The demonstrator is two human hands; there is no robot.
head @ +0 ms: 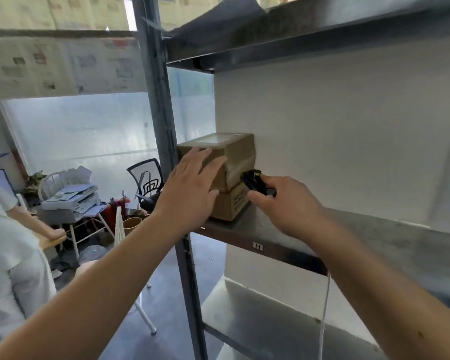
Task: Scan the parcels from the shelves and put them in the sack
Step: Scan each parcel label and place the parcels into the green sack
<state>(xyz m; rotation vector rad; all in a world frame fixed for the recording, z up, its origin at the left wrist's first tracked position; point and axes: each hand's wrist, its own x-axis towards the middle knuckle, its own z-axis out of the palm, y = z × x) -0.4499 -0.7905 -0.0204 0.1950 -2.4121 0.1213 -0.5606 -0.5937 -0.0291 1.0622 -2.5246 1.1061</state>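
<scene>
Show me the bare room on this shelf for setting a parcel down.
The shelf is bare right of the stacked boxes, from the right hand with the scanner out along the white wall. The left corner is crowded: boxes against the post, left hand on them.

A small tag on the shelf edge [283, 252] reads "H" — the lower box's [231, 206] print is illegible.

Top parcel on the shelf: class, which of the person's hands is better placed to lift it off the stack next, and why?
Left. The left hand lies open on the top parcel, fingers spread over its near face. The right hand is busy gripping the scanner beside the lower parcel, so it is probably less free to lift.
</scene>
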